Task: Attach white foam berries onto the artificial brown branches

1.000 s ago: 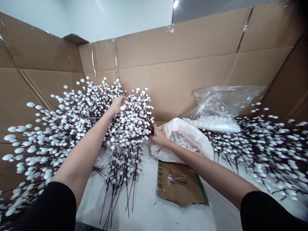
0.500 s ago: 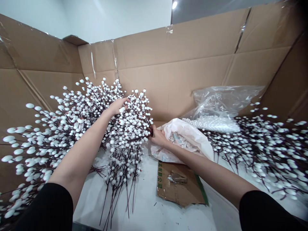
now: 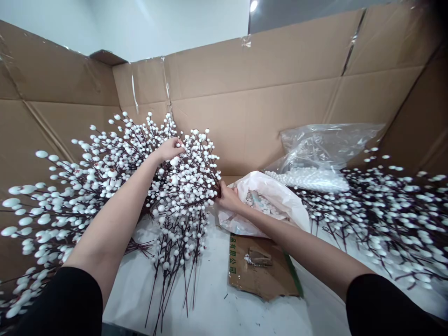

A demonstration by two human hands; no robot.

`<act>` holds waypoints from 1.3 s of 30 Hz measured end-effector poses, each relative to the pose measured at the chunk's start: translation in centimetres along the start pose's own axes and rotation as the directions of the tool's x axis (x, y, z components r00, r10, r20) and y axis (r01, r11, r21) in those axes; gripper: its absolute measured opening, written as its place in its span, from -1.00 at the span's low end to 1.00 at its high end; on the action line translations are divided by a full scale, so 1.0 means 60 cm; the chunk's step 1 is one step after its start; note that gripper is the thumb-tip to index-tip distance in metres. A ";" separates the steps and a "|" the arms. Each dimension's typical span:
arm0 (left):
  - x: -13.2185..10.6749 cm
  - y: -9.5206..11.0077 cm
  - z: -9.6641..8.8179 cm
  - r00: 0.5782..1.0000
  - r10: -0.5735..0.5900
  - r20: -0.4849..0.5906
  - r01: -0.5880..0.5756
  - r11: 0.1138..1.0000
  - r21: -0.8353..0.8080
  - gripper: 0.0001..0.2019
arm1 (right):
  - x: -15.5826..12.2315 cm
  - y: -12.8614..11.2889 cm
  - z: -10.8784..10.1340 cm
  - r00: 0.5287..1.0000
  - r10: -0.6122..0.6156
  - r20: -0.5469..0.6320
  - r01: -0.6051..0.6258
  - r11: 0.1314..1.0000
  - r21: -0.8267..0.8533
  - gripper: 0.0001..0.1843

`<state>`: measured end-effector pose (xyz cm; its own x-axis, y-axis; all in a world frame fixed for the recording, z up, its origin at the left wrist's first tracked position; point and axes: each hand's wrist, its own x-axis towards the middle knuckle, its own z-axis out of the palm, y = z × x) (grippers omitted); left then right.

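Both arms stretched forward, left hand point(image 3: 169, 149) pinching the top of the white berry branch point(image 3: 189, 182), right hand point(image 3: 227, 197) gripping its right edge, branch between both hands, stems toward the person

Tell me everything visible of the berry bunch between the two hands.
The berry bunch is a sheaf of thin dark stems studded with white, foam-like beads. Bare stem ends fan on the white tabletop toward the camera; the beaded tops tilt toward the cardboard wall. The left hand touches its top, the right hand grips its right side.

Black short sleeves point(image 3: 66, 298), bare forearms point(image 3: 115, 219), bare hands point(image 3: 170, 149)
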<state>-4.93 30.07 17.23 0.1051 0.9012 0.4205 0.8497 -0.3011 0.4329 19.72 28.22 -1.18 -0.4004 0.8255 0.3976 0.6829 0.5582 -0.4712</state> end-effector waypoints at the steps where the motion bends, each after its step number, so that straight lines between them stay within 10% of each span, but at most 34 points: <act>1: -0.001 0.001 -0.001 1.000 -0.020 -0.006 0.020 1.000 -0.013 -0.76 | 0.000 0.000 0.000 1.000 -0.001 0.003 0.001 1.000 0.000 -0.52; 24: -0.023 0.009 -0.009 0.990 -0.140 -0.010 0.135 0.971 -0.195 -0.89 | 0.002 -0.001 0.003 1.000 0.005 -0.018 -0.005 1.000 0.008 -0.54; 39: -0.036 0.021 -0.003 0.954 -0.194 -0.228 0.085 0.907 -0.413 -0.76 | -0.021 0.006 0.000 0.986 -0.016 -0.166 0.032 0.995 0.099 -0.61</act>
<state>-4.17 27.68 16.98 -0.1823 0.8472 0.4991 0.5657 -0.3248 0.7579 20.44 27.39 -1.85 -0.3041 0.7916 0.5299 0.6057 0.5901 -0.5339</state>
